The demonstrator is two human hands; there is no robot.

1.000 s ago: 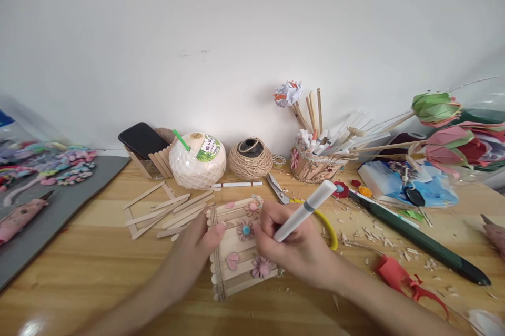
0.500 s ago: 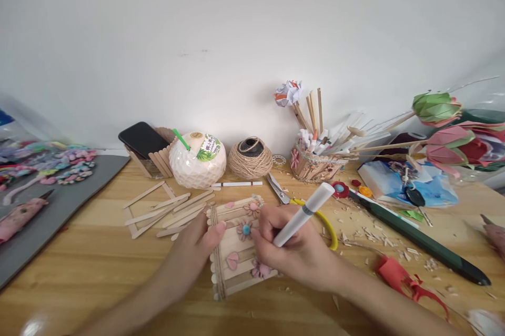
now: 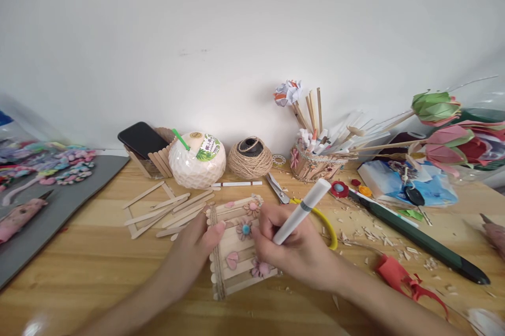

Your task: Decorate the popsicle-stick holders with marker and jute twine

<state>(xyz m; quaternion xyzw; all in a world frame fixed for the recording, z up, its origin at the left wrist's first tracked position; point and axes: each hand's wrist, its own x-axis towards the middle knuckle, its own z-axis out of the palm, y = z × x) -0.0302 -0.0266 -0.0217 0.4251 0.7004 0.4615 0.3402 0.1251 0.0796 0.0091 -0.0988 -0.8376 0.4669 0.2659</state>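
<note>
A panel of wooden craft sticks (image 3: 232,244) lies tilted on the table, bound with twine along its left side and decorated with pink flowers, a blue-centred flower (image 3: 245,228) and a pink heart (image 3: 232,260). My left hand (image 3: 197,246) grips the panel's left edge, thumb on top. Closed round a white pen (image 3: 302,211), my right hand (image 3: 294,244) rests over the panel's right part. The pen's tip is hidden by my fingers. Beside my right hand are scissors with yellow handles (image 3: 329,225).
Loose sticks (image 3: 173,210) lie left of the panel. Behind stand a phone (image 3: 144,139) in a stick holder, a white coconut (image 3: 197,162), twine (image 3: 250,158) and a decorated pot (image 3: 315,165). At right are a green pen-like tool (image 3: 418,236), red scraps (image 3: 394,273) and shavings.
The upper end of the white pen has tipped slightly down and left. Both hands keep nearly the same place, and the panel has not visibly moved.
</note>
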